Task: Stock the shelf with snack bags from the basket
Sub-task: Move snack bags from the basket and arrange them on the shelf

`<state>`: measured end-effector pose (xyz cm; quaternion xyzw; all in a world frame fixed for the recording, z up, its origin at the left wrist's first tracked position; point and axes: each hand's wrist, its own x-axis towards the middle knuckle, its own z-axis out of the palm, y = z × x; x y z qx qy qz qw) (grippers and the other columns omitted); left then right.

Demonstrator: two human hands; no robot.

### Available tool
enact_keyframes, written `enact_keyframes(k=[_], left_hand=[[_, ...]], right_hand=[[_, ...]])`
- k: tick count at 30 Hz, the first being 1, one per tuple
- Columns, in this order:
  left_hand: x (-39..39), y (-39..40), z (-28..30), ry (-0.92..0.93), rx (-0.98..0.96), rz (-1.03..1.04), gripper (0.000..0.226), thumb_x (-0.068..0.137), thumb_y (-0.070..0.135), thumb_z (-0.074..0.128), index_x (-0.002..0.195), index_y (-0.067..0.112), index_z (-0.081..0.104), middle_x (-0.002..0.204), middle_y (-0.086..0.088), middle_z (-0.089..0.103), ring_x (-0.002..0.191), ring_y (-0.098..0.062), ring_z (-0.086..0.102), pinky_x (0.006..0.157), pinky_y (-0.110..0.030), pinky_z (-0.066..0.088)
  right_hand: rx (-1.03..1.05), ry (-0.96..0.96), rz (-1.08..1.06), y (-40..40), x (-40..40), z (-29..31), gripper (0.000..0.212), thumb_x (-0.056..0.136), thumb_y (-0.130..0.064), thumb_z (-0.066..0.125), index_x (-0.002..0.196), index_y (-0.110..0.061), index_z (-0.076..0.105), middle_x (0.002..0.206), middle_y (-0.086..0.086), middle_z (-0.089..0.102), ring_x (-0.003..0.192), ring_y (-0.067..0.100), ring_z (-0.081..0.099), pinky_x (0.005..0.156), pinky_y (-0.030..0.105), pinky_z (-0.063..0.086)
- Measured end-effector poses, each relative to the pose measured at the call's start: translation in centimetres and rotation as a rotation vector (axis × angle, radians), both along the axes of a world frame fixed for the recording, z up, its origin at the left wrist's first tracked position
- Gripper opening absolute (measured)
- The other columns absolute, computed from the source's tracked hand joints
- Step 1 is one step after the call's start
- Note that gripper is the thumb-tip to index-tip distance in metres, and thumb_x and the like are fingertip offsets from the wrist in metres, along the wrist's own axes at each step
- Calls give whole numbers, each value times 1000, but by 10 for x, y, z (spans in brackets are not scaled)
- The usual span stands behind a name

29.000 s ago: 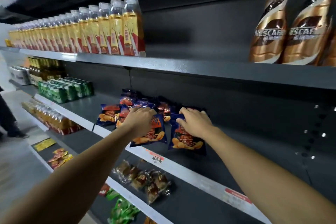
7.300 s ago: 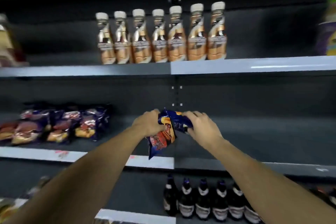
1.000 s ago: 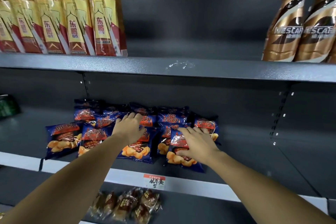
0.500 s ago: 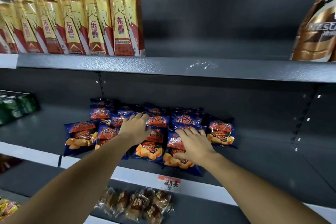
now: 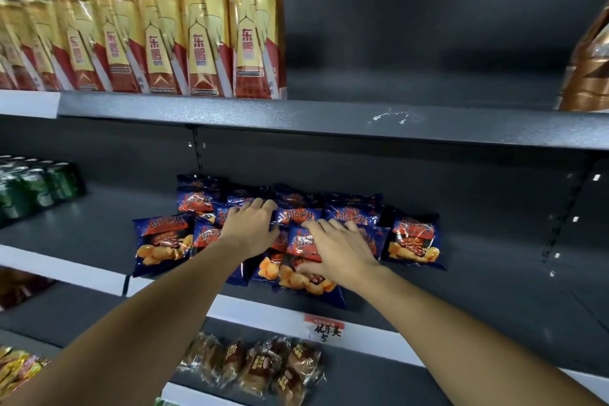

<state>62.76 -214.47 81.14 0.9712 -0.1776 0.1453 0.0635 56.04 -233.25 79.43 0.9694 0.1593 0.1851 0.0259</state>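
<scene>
Single head-worn view, close in, facing forward and slightly down onto the dark shelf (image 5: 461, 277) at arm's reach.

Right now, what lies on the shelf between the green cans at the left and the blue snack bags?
In the head view, only bare dark shelf lies between the green cans and the nearest blue snack bag.

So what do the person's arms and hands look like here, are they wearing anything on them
Both arms are bare for as much as the head view shows: no sleeves, no gloves. The left hand and the right hand show no rings, and neither wrist carries a watch, band or bracelet. No markings or tattoos are visible on either forearm. The upper arms are out of frame.
</scene>
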Motion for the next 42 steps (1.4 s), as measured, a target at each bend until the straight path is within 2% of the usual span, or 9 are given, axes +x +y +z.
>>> enact_keyframes(k=[8,11,13,15,19,24,28,37,42], left_hand=[[0,40,2,11,6,70,49,97,38,44,143,23,37,142,-3,44,131,-27,42,106,-45,32],[2,42,3,6,-2,60,46,99,37,40,142,22,38,140,-3,46,129,-27,43,106,-46,32],[3,37,5,-3,-5,49,45,99,37,40,141,22,38,139,-3,47,129,-27,43,105,-45,32],[5,26,7,-13,-15,38,45,99,39,40,141,22,38,138,-2,47,129,-26,43,105,-44,32],[9,-9,14,-28,-14,-23,44,99,40,40,140,22,40,137,-3,47,127,-27,44,103,-44,33],[14,-72,19,-50,19,-108,44,97,40,41,138,22,42,135,-5,52,124,-27,47,101,-43,35],[16,-117,21,-58,37,-165,45,98,42,41,139,23,42,136,-6,52,123,-29,49,102,-40,35],[17,-184,19,-95,64,-263,43,97,41,42,137,24,43,137,-3,50,125,-26,47,104,-40,36],[23,-186,12,-104,74,-247,42,97,42,41,135,24,43,136,-1,49,125,-26,46,106,-41,34]], right_hand=[[-36,83,-31,57,23,-23,90,83,-67,59,150,-16,25,146,5,44,134,27,39,109,50,29],[-28,101,-36,58,23,-26,96,81,-73,55,151,-16,23,148,5,42,136,27,37,111,50,28],[1,92,-39,53,19,-22,105,75,-85,46,153,-19,21,148,3,41,136,26,35,113,49,24],[68,30,-29,44,16,-15,104,75,-90,32,153,-23,22,150,-1,39,138,23,32,115,48,21],[147,-33,-88,-3,11,2,94,79,-85,13,151,-26,27,151,-4,39,139,20,32,113,42,25],[122,-49,-338,-105,3,9,79,89,-76,25,149,-24,31,146,0,44,134,24,38,109,41,30],[61,-6,-468,-161,-8,8,75,91,-71,35,149,-25,29,147,1,41,135,26,37,111,41,28],[55,35,-469,-204,2,-11,75,88,-67,49,148,-25,30,144,1,43,132,24,39,108,39,32],[83,103,-438,-208,28,-19,89,82,-66,58,152,-23,24,153,3,32,141,26,30,112,39,28]])
